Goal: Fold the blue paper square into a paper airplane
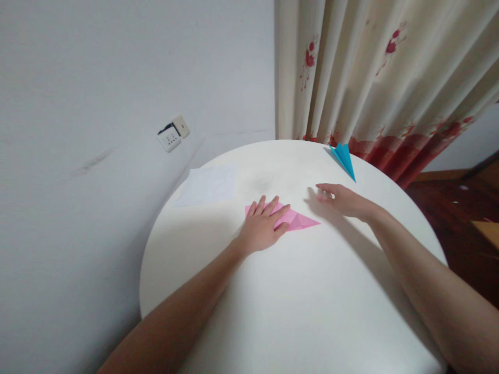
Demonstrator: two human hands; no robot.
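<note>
A folded pink paper lies near the middle of the round white table, its point aimed right. My left hand rests flat on its left part, fingers spread, pressing it down. My right hand hovers just right of and beyond the pink paper, fingers loosely extended toward the left, holding nothing; it looks slightly blurred.
A blue folded paper plane sits at the table's far edge by the curtain. A white sheet of paper lies at the far left. A wall socket is on the grey wall. Dark floor shows at right.
</note>
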